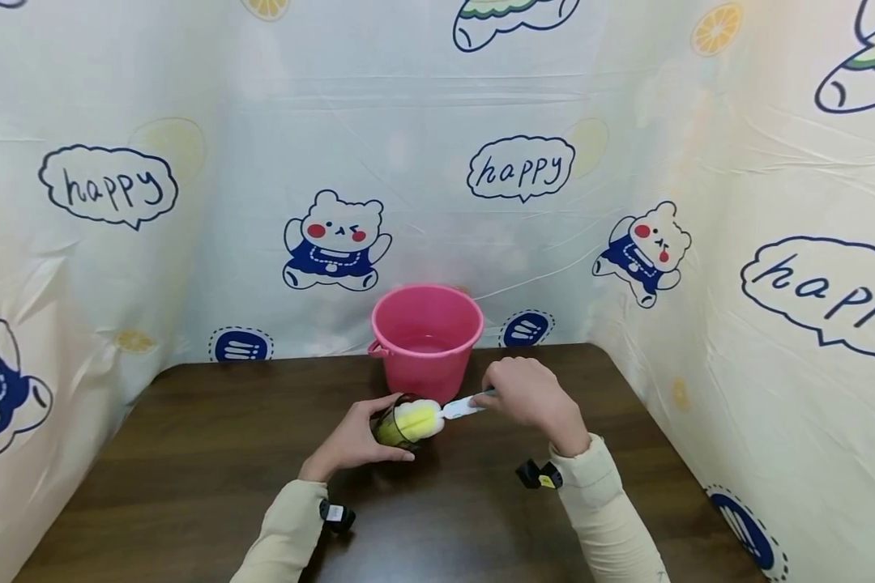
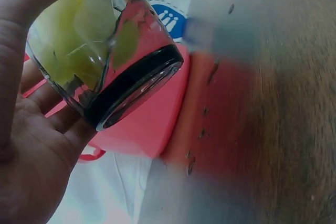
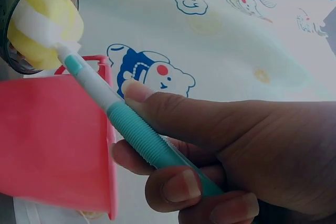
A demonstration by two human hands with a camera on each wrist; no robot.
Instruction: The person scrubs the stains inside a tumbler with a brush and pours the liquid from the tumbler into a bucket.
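My left hand (image 1: 356,440) grips a dark see-through glass (image 2: 113,51), tilted with its mouth toward the right hand. The fingers wrap behind the glass and the thumb lies along its near side. In my right hand (image 1: 528,398) is a sponge cup brush, held by its ribbed teal and white handle (image 3: 142,135). The yellow and white sponge head (image 1: 419,420) sits partly inside the glass, its outer end showing at the rim. Both hands are above the brown table, just in front of the pink bucket (image 1: 430,356).
The bucket stands upright near the back edge of the dark wooden table (image 1: 211,453), its handle joint on the left side. A printed white curtain (image 1: 423,121) hangs behind and along both sides. Black wrist cameras are strapped at both sleeves.
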